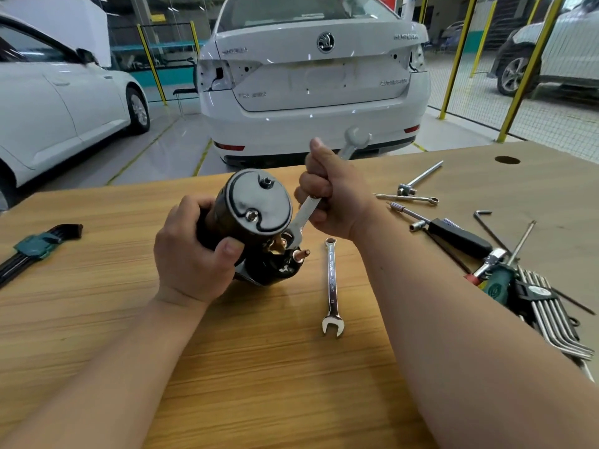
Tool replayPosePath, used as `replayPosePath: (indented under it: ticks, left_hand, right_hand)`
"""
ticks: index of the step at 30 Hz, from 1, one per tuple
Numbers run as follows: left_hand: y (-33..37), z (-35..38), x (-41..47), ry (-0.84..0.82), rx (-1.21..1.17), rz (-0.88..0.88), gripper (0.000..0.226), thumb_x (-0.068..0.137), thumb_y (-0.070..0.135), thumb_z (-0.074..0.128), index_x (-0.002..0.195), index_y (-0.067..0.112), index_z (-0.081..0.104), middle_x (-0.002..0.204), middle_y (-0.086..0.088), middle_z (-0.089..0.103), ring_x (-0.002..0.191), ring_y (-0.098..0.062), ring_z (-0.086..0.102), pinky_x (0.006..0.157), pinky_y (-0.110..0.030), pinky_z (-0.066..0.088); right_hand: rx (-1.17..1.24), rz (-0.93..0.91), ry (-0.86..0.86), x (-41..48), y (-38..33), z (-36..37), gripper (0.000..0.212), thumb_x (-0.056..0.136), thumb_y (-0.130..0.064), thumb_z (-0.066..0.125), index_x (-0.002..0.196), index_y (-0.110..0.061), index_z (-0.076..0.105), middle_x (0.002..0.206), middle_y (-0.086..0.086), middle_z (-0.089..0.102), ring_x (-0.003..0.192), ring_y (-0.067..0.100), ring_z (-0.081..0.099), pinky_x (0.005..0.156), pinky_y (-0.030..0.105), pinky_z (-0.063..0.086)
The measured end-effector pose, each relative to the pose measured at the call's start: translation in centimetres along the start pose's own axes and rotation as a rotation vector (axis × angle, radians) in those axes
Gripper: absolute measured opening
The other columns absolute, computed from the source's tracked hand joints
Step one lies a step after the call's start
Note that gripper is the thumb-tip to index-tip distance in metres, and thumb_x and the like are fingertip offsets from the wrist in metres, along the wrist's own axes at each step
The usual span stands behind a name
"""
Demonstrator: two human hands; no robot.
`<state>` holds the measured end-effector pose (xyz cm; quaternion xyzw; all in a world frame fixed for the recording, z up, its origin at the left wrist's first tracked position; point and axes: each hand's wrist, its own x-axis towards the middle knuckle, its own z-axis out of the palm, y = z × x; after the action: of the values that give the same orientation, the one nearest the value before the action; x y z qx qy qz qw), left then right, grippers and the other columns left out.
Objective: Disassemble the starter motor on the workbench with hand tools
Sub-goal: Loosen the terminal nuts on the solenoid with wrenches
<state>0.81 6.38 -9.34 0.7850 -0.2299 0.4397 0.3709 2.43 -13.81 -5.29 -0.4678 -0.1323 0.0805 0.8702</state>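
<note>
A black starter motor (256,205) stands tilted on the wooden workbench (259,367), its round end cap with two bolt heads turned toward me. My left hand (191,254) grips the motor body from the left. My right hand (330,192) is closed round a silver combination wrench (306,215). The wrench's lower end sits down among the copper terminals beside the motor, and its ring end sticks up past my fist. A copper stud (299,254) pokes out to the right of the motor's lower part.
A second combination wrench (332,286) lies just right of the motor. Sockets, extension bars, a black-handled driver (460,238) and a hex key set (547,319) crowd the right side. Another hex key set (35,247) lies at the left edge. A white car is parked beyond the bench.
</note>
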Motion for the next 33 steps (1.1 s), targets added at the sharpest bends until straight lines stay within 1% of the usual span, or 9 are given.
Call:
replayPosePath:
  ticks: [6, 11, 14, 18, 21, 24, 28, 31, 33]
  left_hand:
    - [-1.1, -0.3, 0.0, -0.041, -0.081, 0.058, 0.107, 0.080, 0.088, 0.017, 0.098, -0.009, 0.059, 0.079, -0.017, 0.058, 0.069, -0.030, 0.053, 0.059, -0.032, 0.037]
    - [-1.0, -0.4, 0.0, -0.052, -0.126, 0.052, 0.107, 0.079, 0.088, 0.018, 0.099, -0.009, 0.060, 0.079, -0.018, 0.059, 0.070, -0.036, 0.057, 0.060, -0.038, 0.043]
    - [-0.9, -0.4, 0.1, -0.057, -0.146, 0.049, 0.105, 0.079, 0.088, 0.020, 0.098, -0.007, 0.059, 0.078, -0.015, 0.058, 0.069, -0.035, 0.056, 0.060, -0.040, 0.044]
    - [-0.9, -0.5, 0.0, -0.096, -0.169, 0.014, 0.100, 0.077, 0.089, 0.025, 0.094, -0.004, 0.057, 0.078, -0.014, 0.055, 0.069, -0.030, 0.051, 0.060, -0.035, 0.040]
    - [-0.5, -0.6, 0.1, -0.128, -0.104, 0.019, 0.080, 0.082, 0.080, 0.032, 0.092, 0.004, 0.053, 0.081, -0.003, 0.047, 0.074, -0.019, 0.041, 0.063, -0.027, 0.027]
    - [-0.5, -1.0, 0.3, -0.213, -0.053, 0.012, 0.056, 0.066, 0.059, 0.057, 0.099, 0.014, 0.052, 0.089, 0.005, 0.046, 0.083, -0.015, 0.041, 0.069, -0.030, 0.031]
    - [-0.5, -2.1, 0.9, -0.325, 0.044, 0.059, 0.069, 0.052, 0.065, 0.069, 0.104, 0.022, 0.053, 0.096, 0.012, 0.048, 0.090, -0.008, 0.043, 0.078, -0.024, 0.036]
    - [0.5, -2.5, 0.8, -0.303, 0.027, 0.079, 0.070, 0.053, 0.059, 0.074, 0.102, 0.014, 0.054, 0.093, 0.011, 0.047, 0.084, -0.003, 0.040, 0.072, -0.007, 0.032]
    - [0.8, -2.6, 0.7, -0.291, 0.037, 0.100, 0.070, 0.054, 0.059, 0.073, 0.098, 0.007, 0.056, 0.091, 0.008, 0.048, 0.080, -0.002, 0.040, 0.066, -0.012, 0.030]
  right_hand:
    - [-0.130, 0.236, -0.268, 3.7, 0.8, 2.1, 0.052, 0.097, -0.044, 0.042, 0.050, -0.024, 0.039, 0.038, -0.011, 0.031, 0.030, 0.005, 0.032, 0.030, 0.017, 0.027]
    - [0.054, 0.311, -0.330, 4.2, 1.8, 2.2, 0.056, 0.102, -0.040, 0.034, 0.049, -0.024, 0.040, 0.035, -0.011, 0.035, 0.026, 0.004, 0.031, 0.026, 0.015, 0.021]
    - [0.172, 0.274, -0.193, 3.2, 1.2, 2.6, 0.056, 0.104, -0.038, 0.030, 0.051, -0.023, 0.035, 0.034, -0.010, 0.031, 0.026, 0.005, 0.028, 0.027, 0.016, 0.016]
    - [0.166, -0.009, 0.222, -1.1, -1.0, 2.5, 0.054, 0.103, -0.041, 0.035, 0.052, -0.025, 0.033, 0.039, -0.009, 0.027, 0.034, 0.010, 0.026, 0.032, 0.017, 0.023]
    - [0.152, -0.295, 0.562, -6.0, -0.2, 2.7, 0.059, 0.100, -0.039, 0.041, 0.043, -0.023, 0.041, 0.044, -0.006, 0.031, 0.039, 0.012, 0.032, 0.037, 0.023, 0.033]
    - [0.164, -0.468, 0.773, -9.2, 2.0, 3.4, 0.059, 0.102, -0.037, 0.041, 0.044, -0.024, 0.042, 0.046, -0.004, 0.035, 0.041, 0.012, 0.038, 0.039, 0.025, 0.040]
    - [0.237, -0.443, 0.836, -9.7, 3.0, 4.1, 0.052, 0.102, -0.039, 0.041, 0.053, -0.021, 0.042, 0.049, -0.002, 0.039, 0.045, 0.013, 0.041, 0.042, 0.024, 0.044]
    - [0.232, -0.389, 0.784, -10.0, 2.8, 4.0, 0.051, 0.102, -0.041, 0.041, 0.057, -0.018, 0.046, 0.052, -0.001, 0.044, 0.044, 0.014, 0.039, 0.046, 0.027, 0.049]
    - [0.191, -0.358, 0.713, -10.3, 2.5, 3.8, 0.056, 0.101, -0.042, 0.042, 0.051, -0.019, 0.053, 0.054, 0.000, 0.050, 0.045, 0.015, 0.042, 0.052, 0.030, 0.052]
